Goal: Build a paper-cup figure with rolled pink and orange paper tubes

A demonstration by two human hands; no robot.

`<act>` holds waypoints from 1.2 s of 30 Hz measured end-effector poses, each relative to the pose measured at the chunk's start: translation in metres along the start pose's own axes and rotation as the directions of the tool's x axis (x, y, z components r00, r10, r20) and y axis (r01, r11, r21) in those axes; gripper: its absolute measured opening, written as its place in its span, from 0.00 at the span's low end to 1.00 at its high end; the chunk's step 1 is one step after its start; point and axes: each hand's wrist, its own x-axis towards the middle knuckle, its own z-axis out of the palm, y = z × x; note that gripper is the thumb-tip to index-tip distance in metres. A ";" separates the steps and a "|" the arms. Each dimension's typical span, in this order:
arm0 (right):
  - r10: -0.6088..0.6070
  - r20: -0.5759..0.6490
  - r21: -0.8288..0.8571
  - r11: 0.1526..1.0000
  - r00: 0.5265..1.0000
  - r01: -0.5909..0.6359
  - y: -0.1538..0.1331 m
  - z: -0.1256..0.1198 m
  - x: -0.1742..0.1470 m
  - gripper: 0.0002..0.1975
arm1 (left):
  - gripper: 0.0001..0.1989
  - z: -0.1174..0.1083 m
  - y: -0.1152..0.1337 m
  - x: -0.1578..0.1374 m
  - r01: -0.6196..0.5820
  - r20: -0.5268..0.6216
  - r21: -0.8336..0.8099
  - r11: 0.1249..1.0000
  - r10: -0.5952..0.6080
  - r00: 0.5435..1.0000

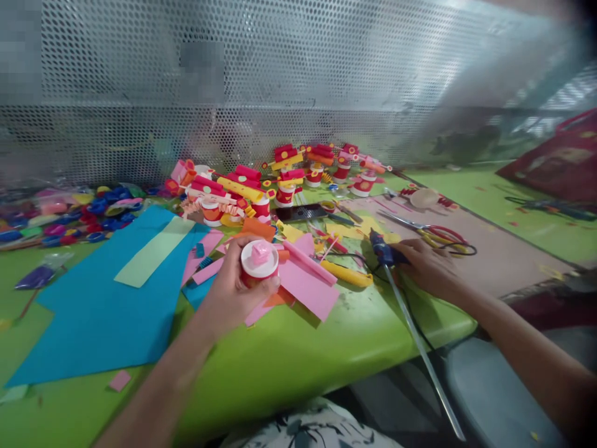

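My left hand is wrapped round a small red paper cup, which is upside down with its white base facing up. A shiny pink piece sits on that base. To the right, my right hand grips a blue glue gun by its dark handle, the nozzle pointing away from me. A long clear glue stick runs out of its back, past the table edge. Pink paper sheets and a yellow tool handle lie between my hands.
Several finished red and yellow paper-cup models stand at the back by a perforated metal panel. Blue paper covers the left side of the green table. Red-handled scissors rest on brown board. A stool is at lower right.
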 end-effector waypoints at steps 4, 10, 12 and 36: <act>0.016 0.106 -0.043 0.999 0.994 -0.011 0.002 0.006 0.005 0.21 | 0.28 -0.018 0.001 0.005 -0.044 -0.046 0.043 0.998 0.046 0.998; 0.008 0.064 -0.156 0.988 0.998 0.002 -0.018 -0.016 0.022 0.24 | 0.30 -0.047 0.025 0.005 -0.077 -0.214 0.002 0.997 0.076 0.974; -0.140 0.003 -0.094 0.986 0.990 0.140 -0.048 -0.030 0.035 0.20 | 0.30 -0.053 0.032 0.003 -0.102 -0.261 0.018 0.995 0.103 0.960; -0.806 0.105 0.285 0.585 0.582 0.759 -0.327 0.006 0.189 0.11 | 0.31 -0.102 0.005 -0.019 -0.044 -0.265 -0.143 0.989 0.005 0.964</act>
